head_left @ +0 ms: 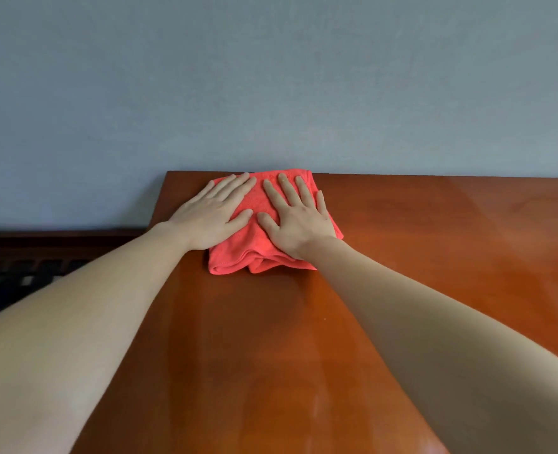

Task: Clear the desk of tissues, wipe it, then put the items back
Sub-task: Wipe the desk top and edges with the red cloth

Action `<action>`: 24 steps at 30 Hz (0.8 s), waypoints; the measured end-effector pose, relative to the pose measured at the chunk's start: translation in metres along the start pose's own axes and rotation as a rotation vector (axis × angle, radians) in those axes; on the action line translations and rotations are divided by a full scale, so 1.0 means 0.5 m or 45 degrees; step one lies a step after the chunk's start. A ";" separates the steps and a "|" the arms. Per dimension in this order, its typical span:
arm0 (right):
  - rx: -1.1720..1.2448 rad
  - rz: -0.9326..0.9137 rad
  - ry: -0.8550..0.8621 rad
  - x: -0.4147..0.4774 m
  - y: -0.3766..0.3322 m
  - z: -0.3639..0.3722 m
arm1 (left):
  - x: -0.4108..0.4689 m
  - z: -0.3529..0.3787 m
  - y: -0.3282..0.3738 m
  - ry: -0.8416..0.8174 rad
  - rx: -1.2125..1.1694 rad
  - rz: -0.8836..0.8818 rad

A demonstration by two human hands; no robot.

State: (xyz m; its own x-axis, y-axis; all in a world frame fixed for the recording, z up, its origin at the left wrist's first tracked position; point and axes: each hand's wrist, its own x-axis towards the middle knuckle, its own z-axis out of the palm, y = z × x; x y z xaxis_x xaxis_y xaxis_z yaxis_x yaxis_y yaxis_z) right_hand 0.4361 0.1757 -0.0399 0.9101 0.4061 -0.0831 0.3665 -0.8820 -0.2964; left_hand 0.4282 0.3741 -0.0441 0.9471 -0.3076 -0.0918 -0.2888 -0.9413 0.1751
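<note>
Overall: a folded red cloth (235, 262) is pressed flat onto a wooden desk (435, 263) by two bare hands laid side by side.
Cloth: coral-red and bunched into several folds, which are seen along its near edge. It is placed near the far left corner of the desk, with its far edge close to the wall; contact with the wall cannot be told.
Left hand (210, 217): laid palm down on the left part of the cloth, with fingers straight and held together and the thumb spread toward the other hand.
Right hand (295, 221): laid palm down on the right part of the cloth, with fingers straight and slightly fanned and the thumb stretched out to the left. Nothing is gripped or pinched.
Thumbs: set near each other over the middle of the cloth, with a narrow strip of red shown between them.
Forearms: bare, stretched forward from the lower corners of the view.
Desk surface: glossy reddish-brown wood, on which soft light is reflected.
Wall (271, 77): plain blue-grey, met by the desk's far edge.
Left of the desk: a lower, dark piece of furniture (41, 244) is seen against the wall, too dim for detail.
</note>
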 end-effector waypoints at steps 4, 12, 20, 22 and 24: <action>-0.023 -0.084 -0.023 -0.006 -0.082 0.030 | -0.087 -0.002 -0.052 0.008 -0.010 -0.083; -0.055 -0.183 -0.072 -0.081 -0.127 0.046 | -0.201 0.016 -0.022 0.009 -0.062 -0.215; -0.057 -0.240 -0.061 -0.226 0.027 0.016 | -0.216 0.058 0.210 0.034 -0.081 -0.277; -0.058 -0.228 -0.058 -0.269 0.080 0.001 | -0.208 0.067 0.276 0.034 -0.076 -0.263; -0.058 -0.216 -0.054 -0.310 0.134 -0.014 | -0.199 0.076 0.342 0.034 -0.072 -0.252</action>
State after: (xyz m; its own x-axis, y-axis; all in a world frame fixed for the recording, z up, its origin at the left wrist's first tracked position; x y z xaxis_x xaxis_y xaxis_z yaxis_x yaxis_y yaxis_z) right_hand 0.3208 0.0520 -0.0400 0.8256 0.5592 -0.0761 0.5235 -0.8092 -0.2666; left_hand 0.2792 0.2386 -0.0421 0.9882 -0.1130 -0.1038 -0.0892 -0.9734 0.2110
